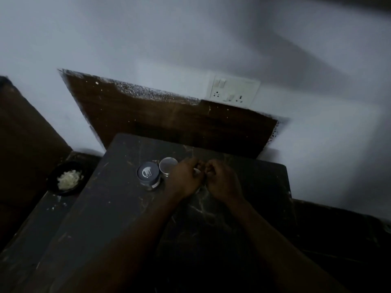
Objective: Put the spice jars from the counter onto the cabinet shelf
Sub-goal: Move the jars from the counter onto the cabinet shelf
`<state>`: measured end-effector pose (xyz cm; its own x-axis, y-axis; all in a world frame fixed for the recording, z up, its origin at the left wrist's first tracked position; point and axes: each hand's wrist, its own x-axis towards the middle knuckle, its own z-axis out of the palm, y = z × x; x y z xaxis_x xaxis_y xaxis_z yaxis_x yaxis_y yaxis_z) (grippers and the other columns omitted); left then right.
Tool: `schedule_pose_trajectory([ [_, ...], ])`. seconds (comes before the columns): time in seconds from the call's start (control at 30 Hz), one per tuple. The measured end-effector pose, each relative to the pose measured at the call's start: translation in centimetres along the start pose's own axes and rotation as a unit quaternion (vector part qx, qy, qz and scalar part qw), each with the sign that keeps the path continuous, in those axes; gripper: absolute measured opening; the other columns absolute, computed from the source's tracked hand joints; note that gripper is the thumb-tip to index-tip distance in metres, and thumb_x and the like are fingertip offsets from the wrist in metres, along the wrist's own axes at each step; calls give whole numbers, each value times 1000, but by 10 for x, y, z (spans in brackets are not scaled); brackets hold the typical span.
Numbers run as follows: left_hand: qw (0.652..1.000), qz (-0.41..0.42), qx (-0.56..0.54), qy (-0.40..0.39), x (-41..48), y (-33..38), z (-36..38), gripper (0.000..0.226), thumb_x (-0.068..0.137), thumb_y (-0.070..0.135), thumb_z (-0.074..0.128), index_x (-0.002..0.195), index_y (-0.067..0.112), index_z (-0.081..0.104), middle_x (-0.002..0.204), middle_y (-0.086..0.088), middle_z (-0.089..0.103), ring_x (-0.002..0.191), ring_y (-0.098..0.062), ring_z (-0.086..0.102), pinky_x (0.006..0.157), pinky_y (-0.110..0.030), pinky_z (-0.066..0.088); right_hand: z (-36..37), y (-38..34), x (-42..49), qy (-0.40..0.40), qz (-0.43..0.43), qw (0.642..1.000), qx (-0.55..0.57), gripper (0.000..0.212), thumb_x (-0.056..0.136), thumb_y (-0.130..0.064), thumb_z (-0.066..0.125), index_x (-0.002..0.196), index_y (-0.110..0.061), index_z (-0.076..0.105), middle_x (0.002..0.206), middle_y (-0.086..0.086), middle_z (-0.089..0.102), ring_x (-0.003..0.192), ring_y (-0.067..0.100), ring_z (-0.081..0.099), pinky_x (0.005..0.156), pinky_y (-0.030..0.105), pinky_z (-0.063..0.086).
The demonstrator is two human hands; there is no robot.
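Although the light is poor and the picture is blurred, the main items can be made out. A dark, marbled worktop stands against a pale wall, with a brown wooden panel rising behind its far edge. Two spice jars stand upright near the far edge, left of its middle. The first jar has a dark lid with a pale mark on top. The second jar has a plain silvery lid and stands just beside the first, on its right and slightly farther back; whether the two touch cannot be told.

Both forearms reach in from the near edge. The left hand lies immediately right of the second jar, its fingers curled in; it overlaps that jar's near right side in this view, but contact cannot be confirmed. The right hand sits just beside the left, also curled. The fingertips of both meet around something small and pale, too blurred to identify, so the grip of either hand cannot be judged.

A black bowl of pale shredded matter sits on a lower surface off the worktop's left edge. A switch and socket plate is fixed on the wall above the panel.
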<state>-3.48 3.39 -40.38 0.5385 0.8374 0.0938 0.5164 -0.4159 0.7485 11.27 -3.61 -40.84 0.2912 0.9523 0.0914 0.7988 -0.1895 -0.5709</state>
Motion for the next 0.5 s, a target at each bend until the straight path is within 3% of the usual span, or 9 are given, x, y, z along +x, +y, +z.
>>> schedule_pose_trajectory([
  [0.07, 999, -15, 21, -44, -1, -13, 15, 18, 98, 34, 57, 111, 23, 64, 111, -1, 66, 90, -11, 62, 75, -33, 52, 14, 15, -5, -31, 22, 999, -27, 20, 94, -27, 61, 114, -25, 61, 112, -3, 61, 98, 14, 57, 77, 17, 39],
  [0.13, 995, -7, 54, -89, -2, -21, 30, 24, 100, 33, 54, 118, 22, 64, 120, -2, 63, 98, -12, 59, 78, -29, 48, 24, 29, -10, -57, 37, 996, -62, 36, 90, -27, 65, 125, -20, 61, 127, 4, 59, 116, 23, 56, 94, 33, 47],
  [0.23, 988, -11, 76, -132, 0, -26, 54, 35, 100, 33, 57, 132, 19, 60, 136, -7, 56, 115, -24, 62, 92, -36, 52, 33, 45, -15, -97, 58, 988, -102, 58, 83, -42, 60, 137, -24, 54, 139, 3, 51, 128, 25, 48, 107, 40, 42],
  [0.4, 975, -57, 136, -168, 11, -32, 89, 82, 92, 32, 67, 161, 24, 24, 159, -10, 34, 127, -34, 57, 95, -49, 55, 42, 65, -18, -86, 149, 985, -24, 75, 73, -55, 54, 142, -28, 44, 143, 5, 45, 126, 29, 52, 101, 42, 46],
  [0.5, 965, -50, 190, -177, 18, -35, 105, 87, 89, 30, 71, 161, 22, 22, 160, -12, 34, 123, -36, 61, 89, -45, 54, 50, 79, -17, -102, 154, 983, 9, 73, 84, -47, 68, 149, -30, 39, 148, 5, 46, 131, 28, 53, 105, 40, 45],
])
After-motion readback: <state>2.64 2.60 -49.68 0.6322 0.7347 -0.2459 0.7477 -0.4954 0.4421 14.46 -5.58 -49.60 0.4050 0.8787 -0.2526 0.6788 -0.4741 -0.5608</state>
